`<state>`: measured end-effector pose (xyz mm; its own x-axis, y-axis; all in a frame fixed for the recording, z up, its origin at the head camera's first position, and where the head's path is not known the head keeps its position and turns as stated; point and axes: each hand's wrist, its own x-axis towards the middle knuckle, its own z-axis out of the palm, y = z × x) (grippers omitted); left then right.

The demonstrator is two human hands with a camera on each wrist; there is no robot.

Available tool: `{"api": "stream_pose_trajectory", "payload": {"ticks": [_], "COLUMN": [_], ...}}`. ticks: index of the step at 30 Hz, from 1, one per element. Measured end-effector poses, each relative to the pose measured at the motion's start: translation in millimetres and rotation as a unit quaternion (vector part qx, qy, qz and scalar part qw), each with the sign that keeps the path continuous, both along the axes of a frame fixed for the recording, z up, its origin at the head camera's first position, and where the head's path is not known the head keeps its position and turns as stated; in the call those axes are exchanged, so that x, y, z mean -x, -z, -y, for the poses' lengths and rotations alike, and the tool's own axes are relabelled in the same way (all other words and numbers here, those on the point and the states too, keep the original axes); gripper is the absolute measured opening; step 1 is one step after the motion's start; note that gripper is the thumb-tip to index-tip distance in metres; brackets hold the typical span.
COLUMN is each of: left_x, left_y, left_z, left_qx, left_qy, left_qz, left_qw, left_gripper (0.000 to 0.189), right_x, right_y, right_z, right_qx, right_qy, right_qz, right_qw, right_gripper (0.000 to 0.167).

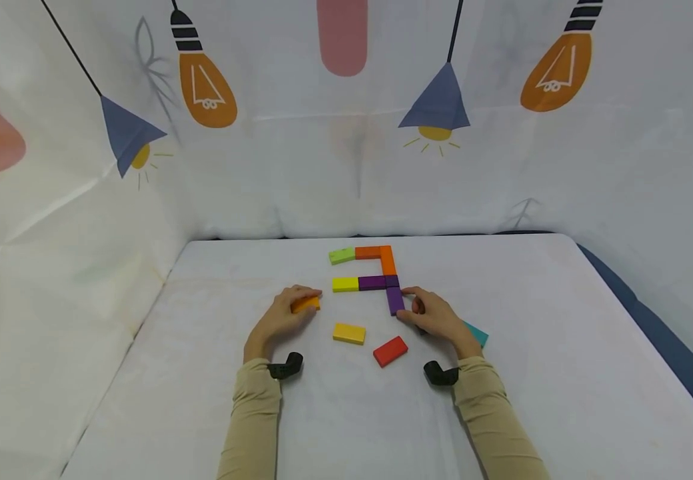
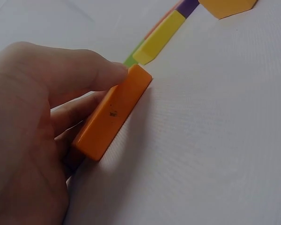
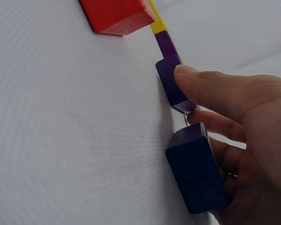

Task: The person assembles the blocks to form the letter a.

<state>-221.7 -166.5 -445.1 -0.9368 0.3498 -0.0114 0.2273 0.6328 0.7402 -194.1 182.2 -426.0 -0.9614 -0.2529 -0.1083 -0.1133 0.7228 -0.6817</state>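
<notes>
Sleeves: khaki left sleeve (image 1: pixel 252 417) and right sleeve (image 1: pixel 496 413) reach in on either side of the red block (image 1: pixel 390 351), from nearer than it.
Wrist cameras: black left wrist camera (image 1: pixel 286 367) and right wrist camera (image 1: pixel 440 373), left and right of the red block, slightly nearer.
Tabletop (image 1: pixel 346 427): white, under the red block, which lies aslant between the forearms.
Teal block (image 1: pixel 477 335): right of the red block, partly covered by the right wrist in the head view.
Golden-yellow block (image 1: pixel 349 333): near the red block, beyond and left.
Dark blue block (image 3: pixel 196 171): right of the red block, against the right hand's curled fingers; whether they grip it, I cannot tell.
Right hand (image 1: pixel 441 317): beyond the red block, rightward; narrow, thumb and index finger on the lower purple block (image 1: pixel 395 301).
Left hand (image 1: pixel 280 319): beyond the red block, leftward, pinching the light orange block (image 2: pixel 114 112).
Block chain: beyond the red block, the lower purple block leads to a small purple piece (image 1: pixel 392 281); a purple bar (image 1: pixel 372 283) and lemon-yellow block (image 1: pixel 346 285) run left, orange blocks (image 1: pixel 387 261) and a lime-green block (image 1: pixel 342 256) farther.
Backdrop (image 1: pixel 322 180): white sheet printed with lamps and bulbs, farthest beyond the red block.
</notes>
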Motion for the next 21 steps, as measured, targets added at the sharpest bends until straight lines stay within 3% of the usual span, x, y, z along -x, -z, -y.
{"api": "stream_pose_trajectory", "payload": {"ticks": [8,15,21], "left_x": [-0.5,-1.0,-1.0], "left_y": [-0.3,-0.1,-0.3], "left_z": [-0.2,0.3,0.8], "left_qx": [-0.005,-0.007,-0.003], "left_qy": [0.0,0.005,0.004], "left_qz": [-0.002,-0.007,-0.001], "left_qw": [1.0,0.9999,1.0], "left_gripper": [0.033,0.033,0.033], "right_x": [0.5,0.2,0.1], "right_y": [1.3,3.4,3.8], "right_z": [1.3,1.3,1.6], "right_qx": [-0.004,-0.002,-0.011], "right_qy": [0.003,-0.045,-0.048], "right_qz": [-0.003,-0.06,-0.077], "right_qw": [1.0,0.9972,0.9958], "right_gripper": [0.057,0.05,0.047]}}
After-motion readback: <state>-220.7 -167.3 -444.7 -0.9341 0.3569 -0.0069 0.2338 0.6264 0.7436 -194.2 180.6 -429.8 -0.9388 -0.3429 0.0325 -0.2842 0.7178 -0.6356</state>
